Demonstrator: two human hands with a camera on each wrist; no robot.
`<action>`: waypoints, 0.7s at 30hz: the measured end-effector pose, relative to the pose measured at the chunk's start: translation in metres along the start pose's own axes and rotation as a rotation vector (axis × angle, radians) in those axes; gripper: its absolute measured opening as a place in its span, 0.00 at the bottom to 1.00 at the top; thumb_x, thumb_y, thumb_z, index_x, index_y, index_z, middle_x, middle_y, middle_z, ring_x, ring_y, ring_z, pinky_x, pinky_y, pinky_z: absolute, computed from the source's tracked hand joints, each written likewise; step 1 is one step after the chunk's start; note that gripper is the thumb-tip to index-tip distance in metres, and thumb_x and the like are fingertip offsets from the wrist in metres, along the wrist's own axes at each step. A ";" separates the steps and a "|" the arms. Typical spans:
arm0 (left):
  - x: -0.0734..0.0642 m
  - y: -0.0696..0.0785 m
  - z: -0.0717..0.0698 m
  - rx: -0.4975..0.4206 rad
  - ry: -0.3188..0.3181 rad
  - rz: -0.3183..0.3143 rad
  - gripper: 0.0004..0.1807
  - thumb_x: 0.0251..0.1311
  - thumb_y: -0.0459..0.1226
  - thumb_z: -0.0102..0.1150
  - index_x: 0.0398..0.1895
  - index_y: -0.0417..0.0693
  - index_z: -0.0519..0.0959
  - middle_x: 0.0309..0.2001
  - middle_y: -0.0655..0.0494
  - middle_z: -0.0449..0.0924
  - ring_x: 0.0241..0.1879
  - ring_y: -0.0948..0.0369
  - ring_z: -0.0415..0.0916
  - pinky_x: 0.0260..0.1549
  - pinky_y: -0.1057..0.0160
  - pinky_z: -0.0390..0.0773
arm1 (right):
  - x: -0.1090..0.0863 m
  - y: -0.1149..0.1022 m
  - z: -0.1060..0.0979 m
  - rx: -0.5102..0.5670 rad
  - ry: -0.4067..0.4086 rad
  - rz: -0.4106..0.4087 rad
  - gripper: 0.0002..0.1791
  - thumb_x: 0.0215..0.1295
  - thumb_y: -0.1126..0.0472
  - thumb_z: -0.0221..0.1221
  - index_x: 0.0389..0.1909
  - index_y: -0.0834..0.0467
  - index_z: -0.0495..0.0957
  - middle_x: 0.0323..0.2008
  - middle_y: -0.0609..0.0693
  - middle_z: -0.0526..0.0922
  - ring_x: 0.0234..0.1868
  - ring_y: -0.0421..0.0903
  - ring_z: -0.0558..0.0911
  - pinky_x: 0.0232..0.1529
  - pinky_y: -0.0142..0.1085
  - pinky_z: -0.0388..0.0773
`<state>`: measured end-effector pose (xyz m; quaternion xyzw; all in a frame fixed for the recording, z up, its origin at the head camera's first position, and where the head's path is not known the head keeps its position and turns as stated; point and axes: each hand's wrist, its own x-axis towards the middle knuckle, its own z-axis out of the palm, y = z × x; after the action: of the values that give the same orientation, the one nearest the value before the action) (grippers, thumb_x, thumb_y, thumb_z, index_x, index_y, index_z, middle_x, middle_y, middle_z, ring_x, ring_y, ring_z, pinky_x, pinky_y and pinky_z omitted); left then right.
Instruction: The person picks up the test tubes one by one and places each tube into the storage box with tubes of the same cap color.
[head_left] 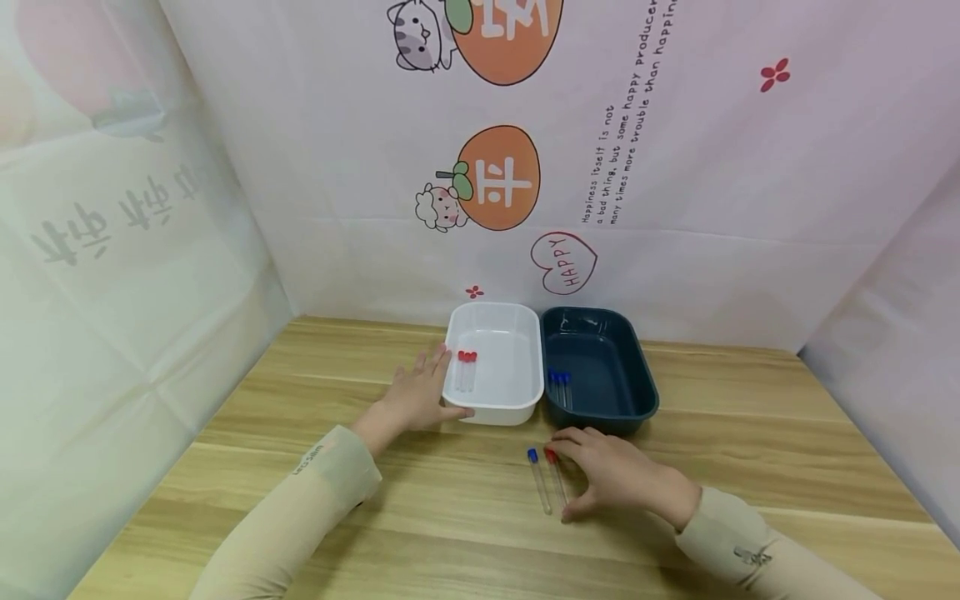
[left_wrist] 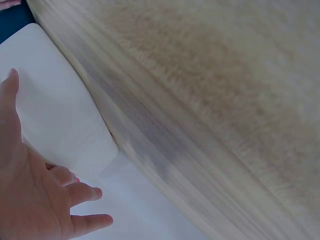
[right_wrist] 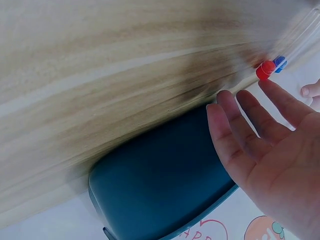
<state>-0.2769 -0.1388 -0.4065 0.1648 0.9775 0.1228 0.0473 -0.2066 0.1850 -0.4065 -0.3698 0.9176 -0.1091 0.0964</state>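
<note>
My left hand (head_left: 414,398) rests at the left side of a white plastic basin (head_left: 491,414), fingers extended along its rim and thumb by its front corner; the left wrist view shows the spread fingers of that hand (left_wrist: 37,195). Just in front of a dark teal basin (head_left: 647,404), my right hand (head_left: 618,471) reaches over a clear tube with a red cap (head_left: 551,456). Its index fingertip is right at the cap (right_wrist: 265,70), its thumb near the tube's lower end, other fingers loosely extended. A blue-capped tube (head_left: 533,456) lies alongside, to the left.
Several red-capped tubes (head_left: 467,357) lie inside the white basin at its left. Blue-capped tubes (head_left: 559,378) lie in the teal basin, also at its left. Both basins stand side by side on the wooden table (head_left: 450,517), against a printed white cloth backdrop (head_left: 360,258).
</note>
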 end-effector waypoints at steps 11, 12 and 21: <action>0.000 0.001 0.000 0.001 0.002 0.000 0.63 0.59 0.67 0.63 0.82 0.38 0.46 0.82 0.44 0.42 0.78 0.38 0.45 0.69 0.29 0.51 | 0.000 -0.001 -0.001 0.013 -0.003 0.010 0.51 0.46 0.34 0.77 0.66 0.63 0.76 0.66 0.57 0.74 0.62 0.59 0.75 0.59 0.54 0.76; 0.000 0.001 0.001 0.003 0.003 0.001 0.63 0.59 0.68 0.63 0.82 0.38 0.47 0.82 0.44 0.43 0.78 0.38 0.45 0.69 0.29 0.51 | 0.000 -0.001 -0.001 0.017 -0.004 0.012 0.52 0.46 0.34 0.77 0.66 0.63 0.76 0.65 0.57 0.74 0.62 0.58 0.75 0.59 0.54 0.76; 0.001 0.000 0.001 0.006 0.011 0.000 0.63 0.59 0.67 0.63 0.82 0.38 0.46 0.82 0.44 0.42 0.78 0.38 0.45 0.69 0.30 0.50 | 0.000 0.001 -0.004 0.045 0.010 0.018 0.54 0.45 0.33 0.77 0.66 0.63 0.74 0.66 0.57 0.74 0.63 0.58 0.75 0.58 0.54 0.77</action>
<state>-0.2773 -0.1385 -0.4078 0.1644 0.9781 0.1208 0.0416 -0.2085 0.1860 -0.4028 -0.3589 0.9187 -0.1307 0.1009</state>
